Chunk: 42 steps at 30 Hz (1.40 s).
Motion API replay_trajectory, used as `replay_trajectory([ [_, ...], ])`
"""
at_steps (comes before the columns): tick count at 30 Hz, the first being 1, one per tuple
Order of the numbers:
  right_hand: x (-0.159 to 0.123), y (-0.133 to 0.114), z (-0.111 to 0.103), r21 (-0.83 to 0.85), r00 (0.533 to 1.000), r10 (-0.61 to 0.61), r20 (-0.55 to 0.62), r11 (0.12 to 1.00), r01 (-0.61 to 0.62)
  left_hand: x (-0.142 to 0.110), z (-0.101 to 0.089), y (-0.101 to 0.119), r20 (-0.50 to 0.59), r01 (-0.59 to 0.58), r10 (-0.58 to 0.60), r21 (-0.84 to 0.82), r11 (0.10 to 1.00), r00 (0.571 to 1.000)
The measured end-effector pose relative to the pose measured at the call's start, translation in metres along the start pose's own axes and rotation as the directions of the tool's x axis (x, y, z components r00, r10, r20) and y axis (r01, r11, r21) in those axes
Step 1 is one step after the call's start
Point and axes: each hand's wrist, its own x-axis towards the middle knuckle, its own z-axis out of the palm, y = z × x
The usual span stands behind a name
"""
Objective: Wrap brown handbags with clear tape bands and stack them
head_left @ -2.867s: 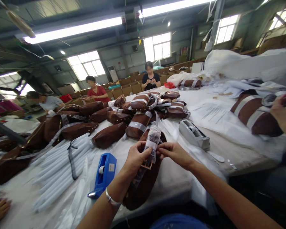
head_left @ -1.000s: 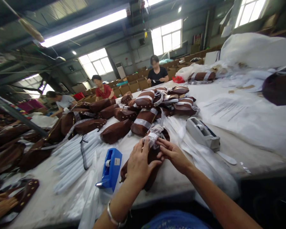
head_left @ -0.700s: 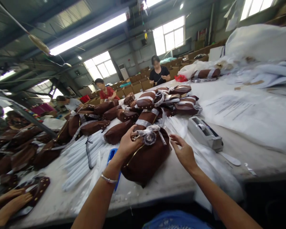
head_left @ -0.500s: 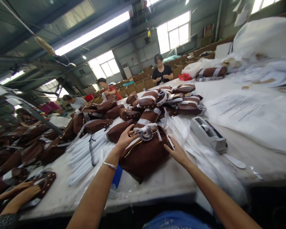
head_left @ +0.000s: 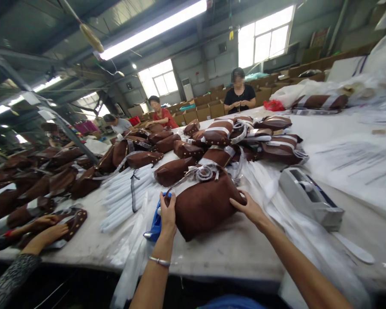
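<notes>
A brown handbag (head_left: 206,206) sits on the table right in front of me, its plain side toward me and a wrapped, coiled strap (head_left: 204,173) at its top. My left hand (head_left: 167,214) is closed on the bag's upper left corner, beside a blue tape dispenser (head_left: 155,225) that it partly hides. At the opposite side, my right hand (head_left: 251,209) pinches the bag's right corner between thumb and fingers. The bag's far side is out of sight.
Brown bags with white wrapping (head_left: 217,131) are heaped behind. White rolled tubes (head_left: 125,197) lie left, a grey tape dispenser (head_left: 309,197) right. Plastic sheeting (head_left: 276,219) trails over the table edge. A co-worker's hands (head_left: 48,234) handle a studded bag at left.
My left hand has moved from the bag's top by the strap down to its left corner. The bag's top has tipped away, and my right hand now grips its right corner.
</notes>
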Motion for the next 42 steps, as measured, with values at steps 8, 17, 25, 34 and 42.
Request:
replay_trajectory([
  [8, -0.094, -0.007, -0.037, -0.463, 0.977, -0.209, 0.040, 0.863, 0.204, -0.015, -0.026, -0.005, 0.115, 0.017, -0.021, 0.030, 0.999, 0.993],
  [17, -0.083, -0.058, -0.011, -0.603, 0.649, -0.557, 0.518, 0.300, 0.739, -0.079, -0.060, 0.016, 0.587, -0.771, 0.560, 0.188, 0.609, 0.585],
  [25, -0.064, -0.004, 0.008, -0.515, 0.615, -0.553, 0.562, 0.348, 0.783, -0.107, -0.025, -0.042, 0.438, -0.837, 0.714, 0.291, 0.463, 0.547],
  [34, -0.070, -0.001, 0.009, -0.464, 0.613, -0.546, 0.571, 0.402, 0.789, -0.109, -0.031, -0.047, 0.463, -0.858, 0.724, 0.235, 0.456, 0.512],
  [42, -0.100, -0.036, -0.023, -0.359, 0.406, -0.485, 0.774, 0.191, 0.914, -0.141, -0.074, -0.024, 0.428, -0.903, 0.808, 0.328, 0.278, 0.404],
])
